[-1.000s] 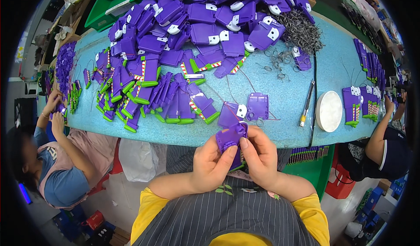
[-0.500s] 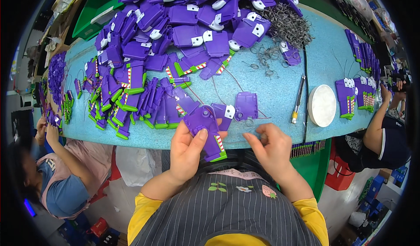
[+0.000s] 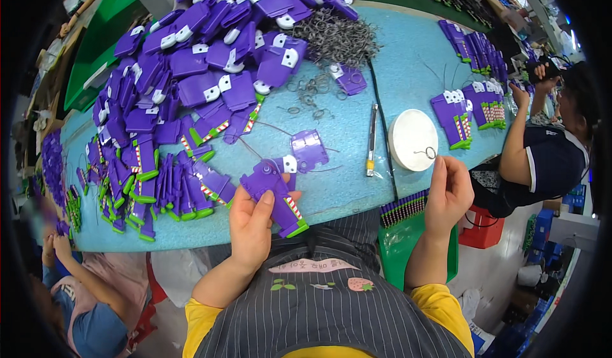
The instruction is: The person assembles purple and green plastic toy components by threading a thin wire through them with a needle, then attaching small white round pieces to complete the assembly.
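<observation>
My left hand (image 3: 251, 229) is closed on a purple plastic toy part (image 3: 269, 187) with a green end and a red-and-white striped edge. The part is tilted above the near edge of the table. Off to the right, my right hand (image 3: 450, 195) pinches a small dark wire spring (image 3: 429, 153), which shows against a round white dish (image 3: 408, 128). Just beyond the left hand lies another purple part (image 3: 308, 149), with thin wires beside it.
Purple and white parts (image 3: 204, 87) are heaped at the back left, beside a tangle of grey springs (image 3: 335, 36). A craft knife (image 3: 371, 141) and a black cable (image 3: 380, 113) lie left of the dish. Finished-looking rows (image 3: 452, 119) stand right. Co-workers sit at both sides.
The view has swung to the right. My right hand has moved away from the left hand to the dish's near edge, and a spring now shows at its fingertips. My left hand keeps the part.
</observation>
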`<action>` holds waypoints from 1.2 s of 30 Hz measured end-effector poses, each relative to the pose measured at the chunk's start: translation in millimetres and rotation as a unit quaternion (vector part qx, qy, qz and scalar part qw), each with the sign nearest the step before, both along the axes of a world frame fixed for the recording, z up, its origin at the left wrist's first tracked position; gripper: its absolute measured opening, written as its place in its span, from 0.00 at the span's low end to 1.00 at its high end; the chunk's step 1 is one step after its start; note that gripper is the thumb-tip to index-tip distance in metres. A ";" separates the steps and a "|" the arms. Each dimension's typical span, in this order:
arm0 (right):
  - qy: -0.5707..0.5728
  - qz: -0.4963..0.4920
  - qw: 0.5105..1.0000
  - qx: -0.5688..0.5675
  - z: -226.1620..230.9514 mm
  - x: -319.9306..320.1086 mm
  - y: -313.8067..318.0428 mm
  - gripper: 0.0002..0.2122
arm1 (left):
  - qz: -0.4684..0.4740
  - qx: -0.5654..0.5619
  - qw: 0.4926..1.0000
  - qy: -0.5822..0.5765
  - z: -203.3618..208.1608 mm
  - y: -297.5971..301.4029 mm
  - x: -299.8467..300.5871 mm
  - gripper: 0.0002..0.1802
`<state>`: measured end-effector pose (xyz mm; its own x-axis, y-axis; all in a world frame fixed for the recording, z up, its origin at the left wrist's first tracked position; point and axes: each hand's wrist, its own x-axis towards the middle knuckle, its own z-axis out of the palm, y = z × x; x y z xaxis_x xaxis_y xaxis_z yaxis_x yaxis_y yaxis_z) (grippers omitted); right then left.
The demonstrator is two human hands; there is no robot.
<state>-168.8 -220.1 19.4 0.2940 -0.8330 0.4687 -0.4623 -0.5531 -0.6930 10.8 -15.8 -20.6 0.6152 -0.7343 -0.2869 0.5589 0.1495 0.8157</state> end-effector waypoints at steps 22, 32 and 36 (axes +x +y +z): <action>-0.229 0.339 0.860 0.306 -6.4 47.7 77.6 0.03 | -0.166 -0.079 0.982 0.039 45.6 -5.1 -26.8 0.20; -0.159 0.399 0.795 0.428 -3.1 37.4 67.6 0.07 | -0.290 -0.028 0.955 -0.047 35.7 15.5 -10.9 0.19; 0.081 0.511 0.719 0.464 28.9 42.1 34.4 0.07 | -0.357 0.022 0.926 -0.124 38.7 24.5 1.1 0.17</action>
<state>-126.7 -185.7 48.3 0.9628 -0.0748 -0.2595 -0.2599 0.0047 -0.9656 11.8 8.6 18.1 0.0289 -0.9703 -0.2403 0.2973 -0.2212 0.9288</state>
